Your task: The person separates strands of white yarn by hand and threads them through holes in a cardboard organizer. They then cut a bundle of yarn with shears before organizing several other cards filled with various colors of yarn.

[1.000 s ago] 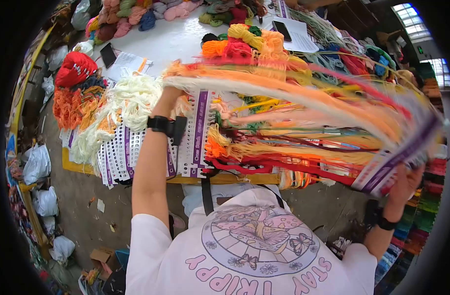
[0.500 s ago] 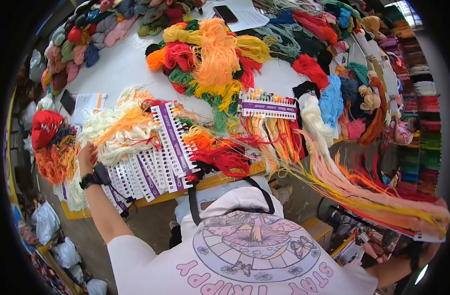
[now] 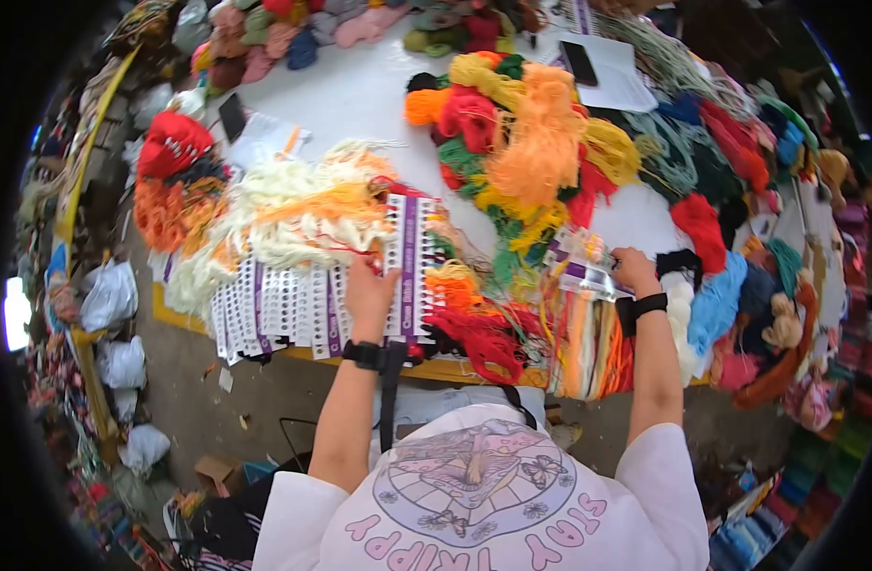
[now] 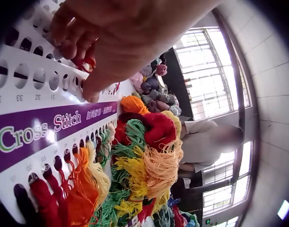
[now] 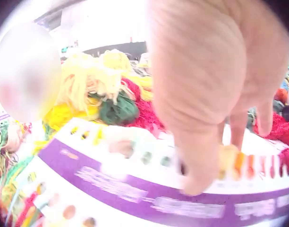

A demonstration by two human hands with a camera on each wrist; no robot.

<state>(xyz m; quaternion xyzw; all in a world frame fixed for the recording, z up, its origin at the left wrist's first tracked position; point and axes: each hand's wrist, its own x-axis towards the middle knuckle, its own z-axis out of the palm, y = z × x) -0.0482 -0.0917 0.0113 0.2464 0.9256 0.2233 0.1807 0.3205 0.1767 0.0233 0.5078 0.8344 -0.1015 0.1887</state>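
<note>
My left hand [image 3: 369,290] rests at the left edge of a white-and-purple punched card [image 3: 412,271]. In the left wrist view, the hand [image 4: 111,42] has bent fingers over neighbouring cards and its thumb by the holes; red thread shows beneath. Orange and red threads [image 4: 83,189] hang from that card's other edge. My right hand [image 3: 634,271] grips a second threaded card [image 3: 588,278], whose multicoloured strands [image 3: 588,347] hang towards the table's front edge. In the right wrist view, the thumb of the hand [image 5: 206,85] lies on the card [image 5: 130,184], its fingers partly hidden beyond.
Cream and orange yarn [image 3: 312,205] lies over a row of cards [image 3: 269,309] at left. A mixed yarn heap [image 3: 531,133] stands behind, with blue skeins [image 3: 720,300] at right. Phones [image 3: 579,64] lie further back. Another person [image 4: 206,142] stands across the table.
My right hand has come in from the far right with the threaded card and its strands, to the table. My left hand has shifted right, from the cream yarn to the upright card's edge.
</note>
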